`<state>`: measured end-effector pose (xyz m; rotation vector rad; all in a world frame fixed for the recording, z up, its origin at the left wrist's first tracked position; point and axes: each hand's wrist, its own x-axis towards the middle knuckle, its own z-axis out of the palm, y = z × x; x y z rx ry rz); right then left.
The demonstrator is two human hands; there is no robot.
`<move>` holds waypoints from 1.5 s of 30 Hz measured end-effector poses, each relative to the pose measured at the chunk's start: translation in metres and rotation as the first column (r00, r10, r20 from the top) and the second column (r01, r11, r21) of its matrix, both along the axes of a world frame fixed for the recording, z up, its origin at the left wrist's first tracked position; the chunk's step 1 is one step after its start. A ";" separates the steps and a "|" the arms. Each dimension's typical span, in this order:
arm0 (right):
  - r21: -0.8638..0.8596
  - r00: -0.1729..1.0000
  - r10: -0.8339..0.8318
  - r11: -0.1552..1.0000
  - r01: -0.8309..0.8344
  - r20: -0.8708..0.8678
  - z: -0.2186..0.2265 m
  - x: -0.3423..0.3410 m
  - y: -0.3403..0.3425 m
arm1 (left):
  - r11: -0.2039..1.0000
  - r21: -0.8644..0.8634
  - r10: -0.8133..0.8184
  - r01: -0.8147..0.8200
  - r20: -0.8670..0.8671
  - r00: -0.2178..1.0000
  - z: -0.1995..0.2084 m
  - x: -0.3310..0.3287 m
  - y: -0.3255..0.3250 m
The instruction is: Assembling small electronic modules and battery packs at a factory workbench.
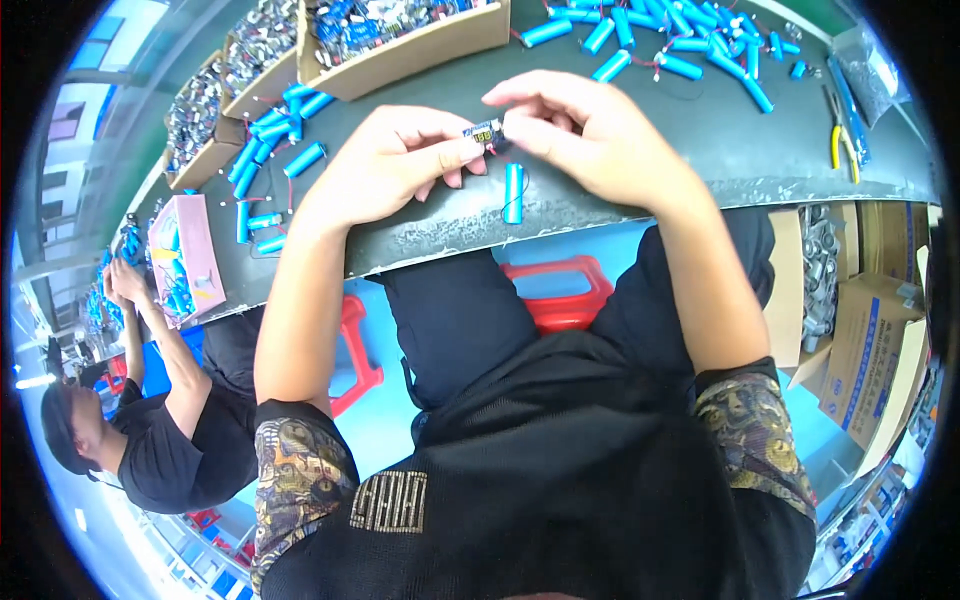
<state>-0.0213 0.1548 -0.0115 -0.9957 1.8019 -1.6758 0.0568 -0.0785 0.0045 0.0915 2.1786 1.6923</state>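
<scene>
Three cardboard boxes (400, 55) of small metal and blue parts are ranged along the desk (700, 150) far edge; a pink box (190, 255) holds blue cells. A small black module (483, 132) is pinched between the left hand (395, 165) and right hand (585, 130), brought together above the desk. One blue cell (513, 192) lies just below it; many others are scattered around, with yellow-handled pliers (840, 140) at the right.

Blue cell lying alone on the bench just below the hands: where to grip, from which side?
Likely best across the middle of the blue cylindrical cell, pinched on its long sides from above. It lies flat, long axis running away from the person, with bare bench on both sides. The left hand and right hand sit just beyond its far end, together holding a small module.
</scene>
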 end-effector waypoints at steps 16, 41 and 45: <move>0.111 0.644 -0.339 0.826 0.553 -0.686 0.010 0.042 0.004 | 0.898 0.067 0.440 -0.436 -0.067 0.896 -0.001 0.003 0.030; -0.267 0.763 -0.551 0.722 0.639 0.337 0.015 -0.023 0.160 | 0.920 0.041 0.376 -0.391 -0.382 0.844 0.010 0.012 0.190; -0.153 0.432 -0.900 0.435 0.888 -0.054 0.027 -0.087 0.239 | 0.952 -0.301 -0.095 -0.050 -0.450 0.888 -0.008 0.119 0.151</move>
